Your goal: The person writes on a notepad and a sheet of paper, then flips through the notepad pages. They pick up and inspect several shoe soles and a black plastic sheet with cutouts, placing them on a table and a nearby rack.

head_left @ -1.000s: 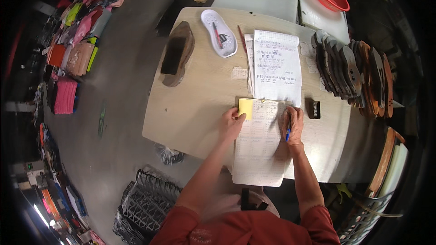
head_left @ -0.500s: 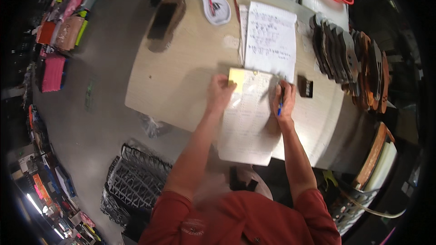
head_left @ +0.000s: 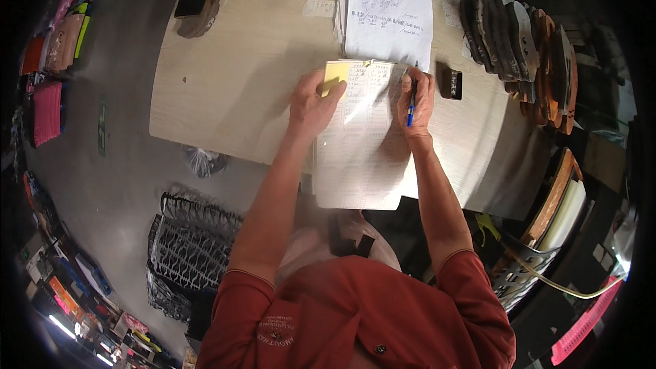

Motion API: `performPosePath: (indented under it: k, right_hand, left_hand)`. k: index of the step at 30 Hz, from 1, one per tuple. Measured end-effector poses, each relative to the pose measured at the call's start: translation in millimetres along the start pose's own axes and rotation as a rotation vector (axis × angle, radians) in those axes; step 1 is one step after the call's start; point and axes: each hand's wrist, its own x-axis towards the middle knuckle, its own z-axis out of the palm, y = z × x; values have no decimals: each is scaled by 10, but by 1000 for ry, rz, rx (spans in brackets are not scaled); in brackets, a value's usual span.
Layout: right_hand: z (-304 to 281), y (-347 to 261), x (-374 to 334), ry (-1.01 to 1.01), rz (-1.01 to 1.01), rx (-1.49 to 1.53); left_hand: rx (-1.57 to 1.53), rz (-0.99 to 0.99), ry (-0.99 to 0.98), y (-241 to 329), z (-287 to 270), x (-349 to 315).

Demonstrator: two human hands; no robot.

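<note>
Pinching the sheet [head_left: 362, 154] at its upper-left corner, thumb on the yellow note [head_left: 334, 72], the left hand [head_left: 314, 105] probably stops both slipping. At the sheet's right edge, the right hand [head_left: 421, 104] curls its fingers round a pen [head_left: 411, 111], seemingly for handiness. The notebook [head_left: 389, 7] lies just beyond the sheet.

Pale table [head_left: 225, 89], paper pad [head_left: 388, 10], black box [head_left: 446, 85]

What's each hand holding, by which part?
Left hand: paper sheets, by the upper left edge, at a yellow note. Right hand: blue-ended pen, by its far half.
</note>
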Motion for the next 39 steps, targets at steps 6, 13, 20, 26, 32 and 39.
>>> performPosePath:
  k: [6,13,20,26,32,39]
  right_hand:
    - [21,22,11,1,-30,-23]
    - [-25,-32,27,-7,2,-54]
    - [-186,-251,240,-189,-43,-221]
    - [-115,-376,353,-341,-226,-576]
    - [-73,-395,389,-457,-194,-703]
    - [-161,-589,542,-847,77,-681]
  left_hand:
    - [-527,-419,13,35,-21,-113]
    - [-541,-482,-183,54,-142,-137]
    - [-900,-393,28,-81,-596,-524]
    - [-1079,-396,44,-164,-888,-657]
    - [-1100,-404,83,110,-1273,-913]
    - [-1095,-354,22,489,-1644,-1306]
